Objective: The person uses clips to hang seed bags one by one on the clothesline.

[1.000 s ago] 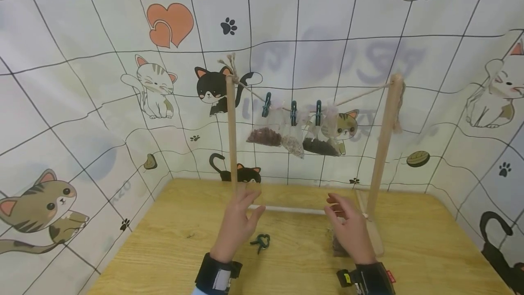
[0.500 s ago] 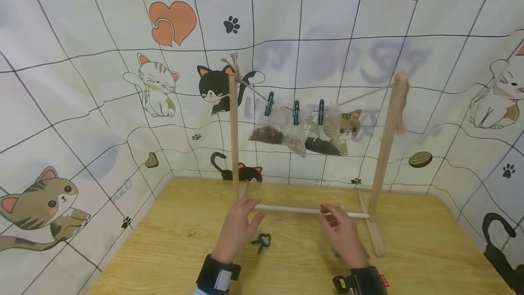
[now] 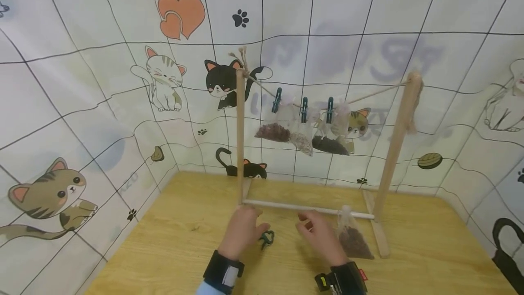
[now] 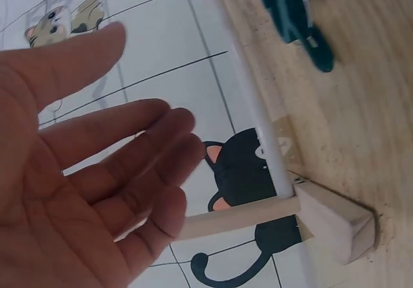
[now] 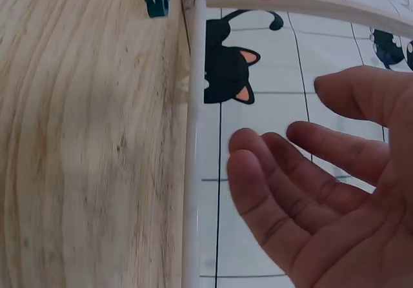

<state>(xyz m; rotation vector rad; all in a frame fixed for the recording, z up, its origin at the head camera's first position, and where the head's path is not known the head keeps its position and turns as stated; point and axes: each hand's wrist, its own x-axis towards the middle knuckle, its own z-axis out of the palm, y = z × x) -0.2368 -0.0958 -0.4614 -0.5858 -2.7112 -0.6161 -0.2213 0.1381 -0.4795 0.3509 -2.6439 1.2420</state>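
My left hand (image 3: 241, 231) hovers over the table with its fingers loosely bent, its thumb close beside a green clothespin (image 3: 267, 239). Nothing lies in its palm in the left wrist view. My right hand (image 3: 321, 236) is to the right of that clothespin, relaxed and holding nothing; its bent fingers (image 5: 245, 178) show in the right wrist view. Just right of it, a clear bag of brown grains (image 3: 355, 242) leans on the table near the rack's foot. Three filled bags hang from a rope: reddish (image 3: 273, 132), pale (image 3: 302, 142) and black (image 3: 330, 144), each at a green clothespin.
A wooden rack spans the table's back half, with a left post (image 3: 240, 140), a right post (image 3: 398, 144) and a white crossbar (image 3: 303, 208) low between them. The sagging rope (image 3: 378, 91) joins the post tops. A cat-print sheet (image 3: 184, 104) surrounds the wooden table (image 3: 163, 236).
My right hand has moved left, away from the bag on the table, which now shows fully. My left hand has come closer to the loose clothespin. The head view has shifted slightly.
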